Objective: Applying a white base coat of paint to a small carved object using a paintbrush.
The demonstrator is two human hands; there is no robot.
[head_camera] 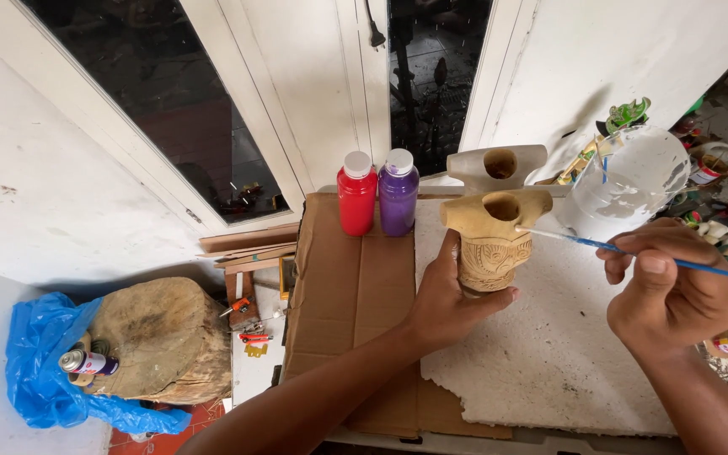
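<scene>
Wooden carving [492, 244] in left hand [448, 295]; paintbrush [634, 250] in right hand [676, 282]

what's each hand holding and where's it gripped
Left hand grips the carved wooden figure around its lower body; right hand pinches the blue paintbrush mid-handle.

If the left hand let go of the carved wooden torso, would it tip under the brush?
Probably not easily. The carved wooden torso looks solid and stands upright on the white foam sheet. Still, its shoulders are wider than its base, so it seems top-heavy; the left hand steadies it while the thin paintbrush touches lightly.
</scene>
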